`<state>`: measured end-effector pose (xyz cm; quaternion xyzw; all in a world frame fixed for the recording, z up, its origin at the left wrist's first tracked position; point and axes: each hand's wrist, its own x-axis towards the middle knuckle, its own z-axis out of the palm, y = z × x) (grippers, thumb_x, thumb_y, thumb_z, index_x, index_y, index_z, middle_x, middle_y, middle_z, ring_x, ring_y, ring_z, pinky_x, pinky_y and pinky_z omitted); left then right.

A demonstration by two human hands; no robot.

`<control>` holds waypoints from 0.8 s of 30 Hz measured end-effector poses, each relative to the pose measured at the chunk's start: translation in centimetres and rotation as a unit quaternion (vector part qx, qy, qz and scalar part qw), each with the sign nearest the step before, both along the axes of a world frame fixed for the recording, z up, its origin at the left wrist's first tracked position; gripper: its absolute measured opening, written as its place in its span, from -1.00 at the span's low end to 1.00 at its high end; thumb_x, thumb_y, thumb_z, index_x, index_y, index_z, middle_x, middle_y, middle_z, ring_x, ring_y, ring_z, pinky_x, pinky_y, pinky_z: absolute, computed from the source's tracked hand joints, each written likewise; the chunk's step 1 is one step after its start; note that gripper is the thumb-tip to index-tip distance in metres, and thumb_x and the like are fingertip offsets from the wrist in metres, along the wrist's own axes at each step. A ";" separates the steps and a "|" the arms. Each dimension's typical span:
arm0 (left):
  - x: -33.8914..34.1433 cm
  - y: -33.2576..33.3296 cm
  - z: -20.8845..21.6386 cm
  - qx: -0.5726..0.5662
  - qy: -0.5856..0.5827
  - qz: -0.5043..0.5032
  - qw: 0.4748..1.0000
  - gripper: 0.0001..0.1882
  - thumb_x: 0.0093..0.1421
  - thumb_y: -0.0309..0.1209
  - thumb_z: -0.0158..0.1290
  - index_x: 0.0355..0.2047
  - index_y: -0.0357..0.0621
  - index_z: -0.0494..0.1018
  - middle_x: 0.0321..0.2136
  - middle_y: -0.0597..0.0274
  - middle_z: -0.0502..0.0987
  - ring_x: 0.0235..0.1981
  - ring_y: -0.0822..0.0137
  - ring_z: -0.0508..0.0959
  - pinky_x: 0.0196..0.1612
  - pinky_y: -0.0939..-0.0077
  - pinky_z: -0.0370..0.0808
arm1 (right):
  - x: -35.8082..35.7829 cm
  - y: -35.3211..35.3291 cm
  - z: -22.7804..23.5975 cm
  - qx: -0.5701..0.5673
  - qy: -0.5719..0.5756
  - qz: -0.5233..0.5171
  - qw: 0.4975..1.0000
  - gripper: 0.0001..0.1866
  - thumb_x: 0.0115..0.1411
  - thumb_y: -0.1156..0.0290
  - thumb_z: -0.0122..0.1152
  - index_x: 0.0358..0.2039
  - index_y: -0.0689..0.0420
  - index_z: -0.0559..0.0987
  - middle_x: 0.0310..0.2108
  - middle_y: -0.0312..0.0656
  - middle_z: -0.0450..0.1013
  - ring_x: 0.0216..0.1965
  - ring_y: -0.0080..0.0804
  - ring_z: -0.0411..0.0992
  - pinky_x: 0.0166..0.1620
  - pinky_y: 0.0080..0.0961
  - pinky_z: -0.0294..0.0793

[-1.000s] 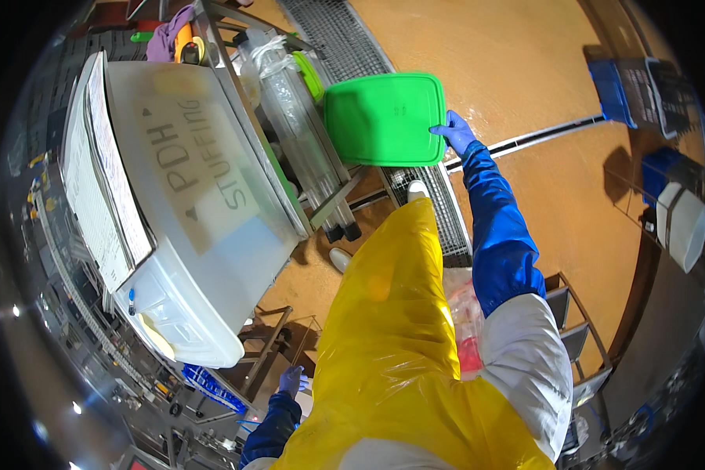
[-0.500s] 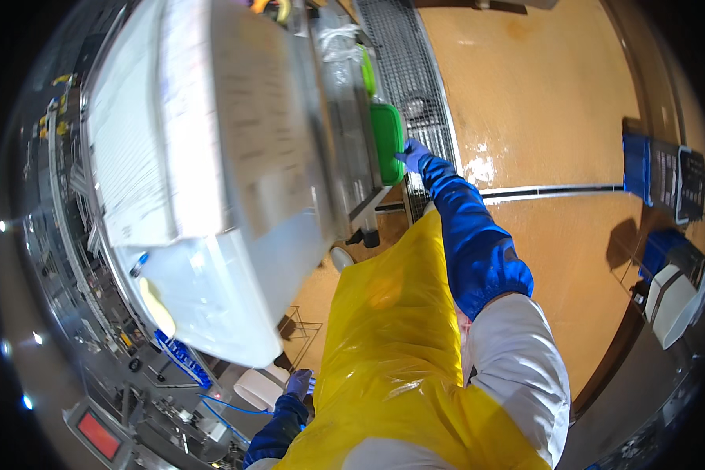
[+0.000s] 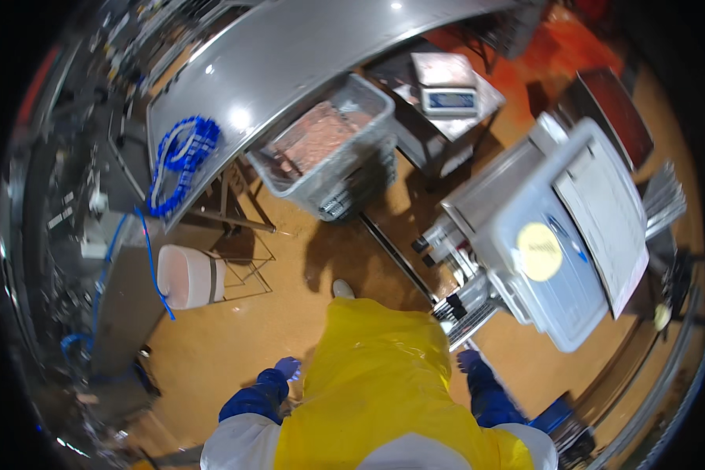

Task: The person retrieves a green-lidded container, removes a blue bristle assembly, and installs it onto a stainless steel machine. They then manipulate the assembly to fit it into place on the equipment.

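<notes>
My left hand (image 3: 288,368), in a purple glove and blue sleeve, hangs beside my yellow apron (image 3: 376,352). Its fingers are loosely apart with nothing between them. On the other side of the apron hangs my right hand (image 3: 468,359), also gloved, its fingers loose and nothing visible in them. It is nearest to a metal cart topped by a grey plastic lid (image 3: 580,313) with a round yellow label. Papers on a clipboard (image 3: 603,219) lie over the lid. Both hands are small and somewhat blurred.
Ahead, a grey tub (image 3: 384,106) holds pink ground meat (image 3: 317,141) beside a steel table (image 3: 290,59). A blue chain-like belt (image 3: 184,160) lies on the table. A scale (image 3: 446,86) stands behind the tub. At left is a white bin (image 3: 188,278) on a wire stand.
My right hand has left the green container and dropped to my side. The view has swung toward the steel table; the lidded cart now stands on the right instead of the left.
</notes>
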<state>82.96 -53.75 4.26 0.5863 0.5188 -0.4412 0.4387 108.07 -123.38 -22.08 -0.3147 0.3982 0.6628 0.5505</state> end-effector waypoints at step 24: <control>8.2 30.2 5.0 0.195 -0.317 0.445 0.814 -0.67 0.29 -0.19 0.09 -0.15 -0.22 0.51 -0.36 0.20 0.57 -0.37 0.39 0.57 -0.33 0.46 0.58 | 47.1 110.0 36.6 0.065 -0.830 0.256 0.491 -0.57 0.20 -0.01 0.29 -0.28 0.15 0.52 -0.50 -0.27 0.43 -0.59 -0.47 0.36 -0.49 -0.48 0.39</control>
